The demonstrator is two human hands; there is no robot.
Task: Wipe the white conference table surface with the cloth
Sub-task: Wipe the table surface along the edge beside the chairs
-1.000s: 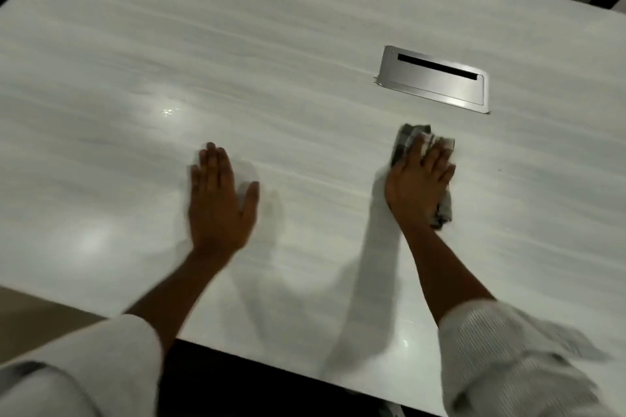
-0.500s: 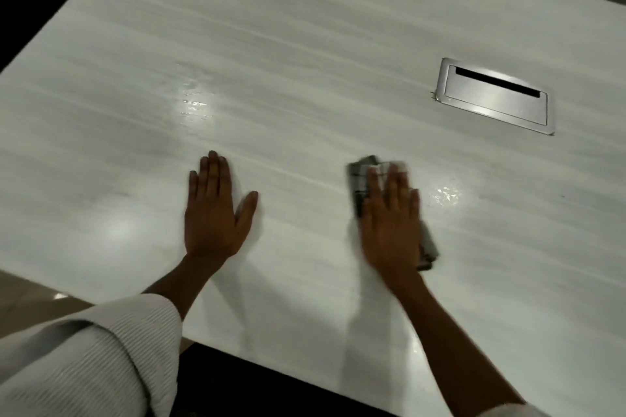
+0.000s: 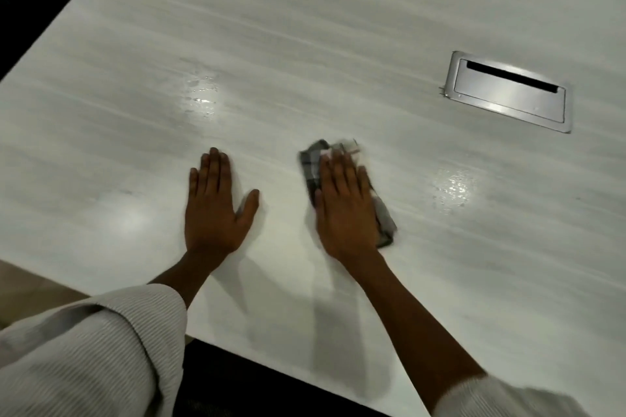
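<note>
While your right hand (image 3: 345, 210) presses flat on the cloth (image 3: 313, 164), fingers stretched, not clenched, and your left hand (image 3: 215, 206) lies empty on the worktop (image 3: 305, 27), the bunched cloth may slip out and miss the wet patch (image 3: 455, 188) at right.

I count 2 hands on 1 white table (image 3: 338, 27): left hand (image 3: 213, 206) and right hand (image 3: 345, 210). 1 cloth (image 3: 313, 164), grey check. 1 metal cable hatch (image 3: 508, 95) w/ 1 dark slot. 2 ribbed pale sleeves, one per arm: left sleeve (image 3: 88, 355), right sleeve (image 3: 508, 398). I make out 3 bright glare spots on the tabletop, approx.
</note>
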